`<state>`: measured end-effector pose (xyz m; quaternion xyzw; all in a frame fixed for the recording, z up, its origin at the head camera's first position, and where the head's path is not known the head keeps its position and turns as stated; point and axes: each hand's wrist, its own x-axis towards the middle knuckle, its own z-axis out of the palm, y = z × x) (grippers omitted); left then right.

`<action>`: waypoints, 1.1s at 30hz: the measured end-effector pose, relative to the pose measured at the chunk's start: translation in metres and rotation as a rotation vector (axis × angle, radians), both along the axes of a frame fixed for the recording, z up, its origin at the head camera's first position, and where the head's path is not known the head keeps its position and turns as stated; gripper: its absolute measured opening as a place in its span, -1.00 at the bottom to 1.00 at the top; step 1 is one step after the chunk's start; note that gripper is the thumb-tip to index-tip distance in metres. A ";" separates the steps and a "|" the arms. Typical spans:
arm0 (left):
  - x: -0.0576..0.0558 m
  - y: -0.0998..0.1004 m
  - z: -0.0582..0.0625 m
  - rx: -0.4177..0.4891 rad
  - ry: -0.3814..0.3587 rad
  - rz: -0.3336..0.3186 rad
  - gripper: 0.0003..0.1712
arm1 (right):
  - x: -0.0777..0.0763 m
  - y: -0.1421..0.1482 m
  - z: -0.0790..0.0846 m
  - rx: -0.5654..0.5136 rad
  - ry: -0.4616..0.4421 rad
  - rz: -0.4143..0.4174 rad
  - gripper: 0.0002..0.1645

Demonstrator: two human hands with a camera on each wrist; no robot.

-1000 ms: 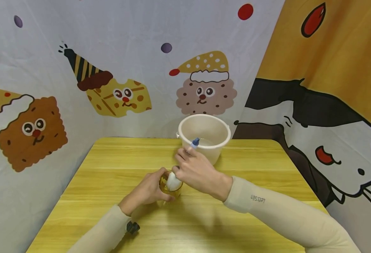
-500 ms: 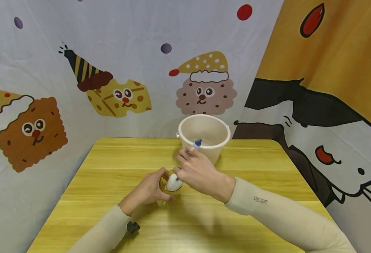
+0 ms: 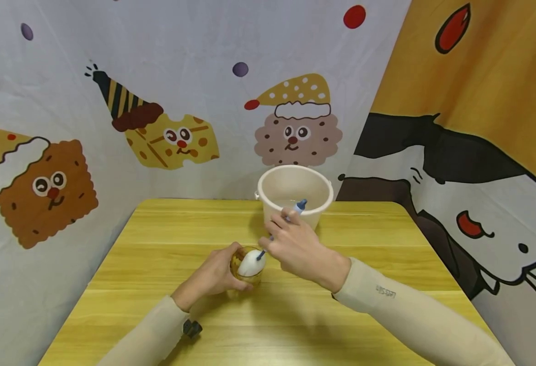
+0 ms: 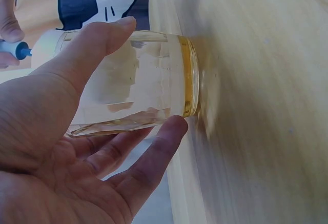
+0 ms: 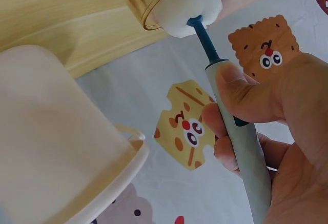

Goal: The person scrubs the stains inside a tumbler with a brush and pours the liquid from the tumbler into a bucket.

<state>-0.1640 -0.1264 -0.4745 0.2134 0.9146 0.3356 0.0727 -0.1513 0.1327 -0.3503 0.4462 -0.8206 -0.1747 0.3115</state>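
An amber glass cup [image 4: 151,75] stands on the table, and my left hand [image 3: 214,272] grips it round the side. In the left wrist view the thumb and fingers lie along opposite sides of the glass. My right hand [image 3: 298,251] holds a sponge cup brush [image 5: 247,157] by its light grey-blue handle, thumb pressed along the shaft. The brush's white sponge head [image 3: 251,263] sits in the mouth of the cup, partly above the rim. Its lower part is inside the cup. The handle slants up and right, toward the bucket.
A cream bucket [image 3: 268,195] stands behind the hands at the back of the wooden table [image 3: 171,229], close to the right hand; its bottom seems to hold some water. A printed cloth [image 3: 190,56] hangs behind and to the sides.
My right hand has shifted right, drawing the brush handle along with it. More of the sponge head and its dark neck now shows above the rim. The left hand and cup stay in place.
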 end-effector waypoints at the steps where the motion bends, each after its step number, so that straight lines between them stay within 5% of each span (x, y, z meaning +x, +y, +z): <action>1: 0.000 0.000 0.000 0.000 -0.002 0.001 -0.11 | 0.000 0.001 0.000 -0.014 -0.001 0.003 -0.69; 33: 0.000 0.002 0.002 -0.010 -0.020 0.038 -0.06 | -0.008 0.035 -0.021 -0.323 -0.202 -0.060 -0.63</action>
